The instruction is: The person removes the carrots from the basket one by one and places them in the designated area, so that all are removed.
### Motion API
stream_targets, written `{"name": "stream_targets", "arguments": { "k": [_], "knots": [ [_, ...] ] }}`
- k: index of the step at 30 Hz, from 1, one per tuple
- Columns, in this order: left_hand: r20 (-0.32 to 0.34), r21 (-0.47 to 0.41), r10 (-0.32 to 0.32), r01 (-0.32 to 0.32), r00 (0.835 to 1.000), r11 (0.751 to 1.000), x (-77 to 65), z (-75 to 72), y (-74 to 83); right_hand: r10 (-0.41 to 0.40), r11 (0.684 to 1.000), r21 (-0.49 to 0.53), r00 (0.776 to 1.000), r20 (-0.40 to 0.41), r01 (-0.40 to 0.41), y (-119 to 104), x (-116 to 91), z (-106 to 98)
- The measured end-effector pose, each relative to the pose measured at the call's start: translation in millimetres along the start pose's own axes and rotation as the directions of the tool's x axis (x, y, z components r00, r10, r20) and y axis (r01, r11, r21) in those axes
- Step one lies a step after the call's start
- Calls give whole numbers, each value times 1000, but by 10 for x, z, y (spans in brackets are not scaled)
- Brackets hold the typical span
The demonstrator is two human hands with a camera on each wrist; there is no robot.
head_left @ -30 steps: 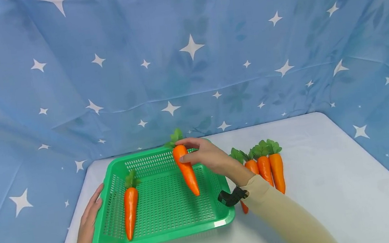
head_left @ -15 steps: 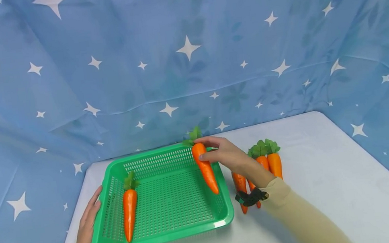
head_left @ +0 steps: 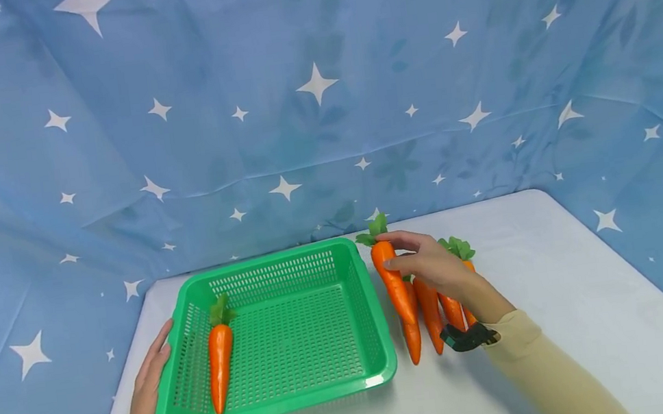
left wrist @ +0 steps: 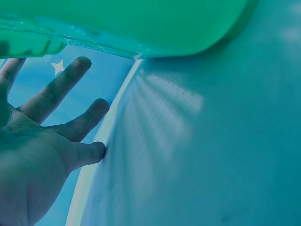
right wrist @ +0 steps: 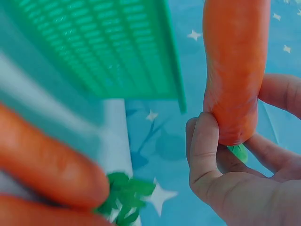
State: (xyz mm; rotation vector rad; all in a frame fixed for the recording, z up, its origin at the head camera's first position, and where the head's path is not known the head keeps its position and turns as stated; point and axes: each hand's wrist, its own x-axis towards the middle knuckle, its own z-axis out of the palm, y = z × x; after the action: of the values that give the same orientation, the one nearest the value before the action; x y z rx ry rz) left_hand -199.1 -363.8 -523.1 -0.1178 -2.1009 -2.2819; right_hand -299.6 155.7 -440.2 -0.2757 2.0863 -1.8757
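Note:
My right hand [head_left: 434, 263] pinches a carrot [head_left: 394, 282] near its leafy top, holding it just right of the green basket [head_left: 276, 410]. In the right wrist view, thumb and fingers grip the thick end of that carrot [right wrist: 235, 70], its green top mostly hidden behind them. Fingers fairly straight, my left hand [head_left: 147, 388] rests along the basket's left side; its fingers spread in the left wrist view [left wrist: 51, 127]. One carrot [head_left: 222, 369] lies inside the basket at the left. Several more carrots [head_left: 428, 312] lie side by side on the table, partly hidden behind my right hand and the held carrot.
The white table [head_left: 579, 301] extends to the right of the carrots, with its far edge against a blue curtain [head_left: 322, 132] printed with white stars. Black straps with small devices sit on both wrists. The basket's raised right wall [head_left: 375, 312] stands near the carrots.
My right hand has carried the carrot rightward, from above the basket to over the carrots on the table. The left hand stays at the basket's side.

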Motion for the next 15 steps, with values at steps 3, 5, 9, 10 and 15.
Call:
{"name": "stream_targets", "arguments": {
  "k": [3,5,9,10,15],
  "knots": [
    [-3,-7,2,-2,1000,1000,-10,0,2,19,1000,-4,1000,-15,-19,49,-72,-86],
    [-14,-9,-1,1,1000,1000,-16,1,5,29,999,-18,999,-32,-30,88,-121,-147],
    [-36,-6,-13,13,999,1000,-15,12,11,25,999,-39,999,-48,-27,168,-238,-286],
    [-38,-3,-16,16,999,1000,-12,15,12,25,999,-40,998,-54,-27,188,-270,-325],
    [-31,17,-20,21,999,1000,-3,23,5,12,998,-67,997,-80,-18,294,-444,-533]
  ]
}}
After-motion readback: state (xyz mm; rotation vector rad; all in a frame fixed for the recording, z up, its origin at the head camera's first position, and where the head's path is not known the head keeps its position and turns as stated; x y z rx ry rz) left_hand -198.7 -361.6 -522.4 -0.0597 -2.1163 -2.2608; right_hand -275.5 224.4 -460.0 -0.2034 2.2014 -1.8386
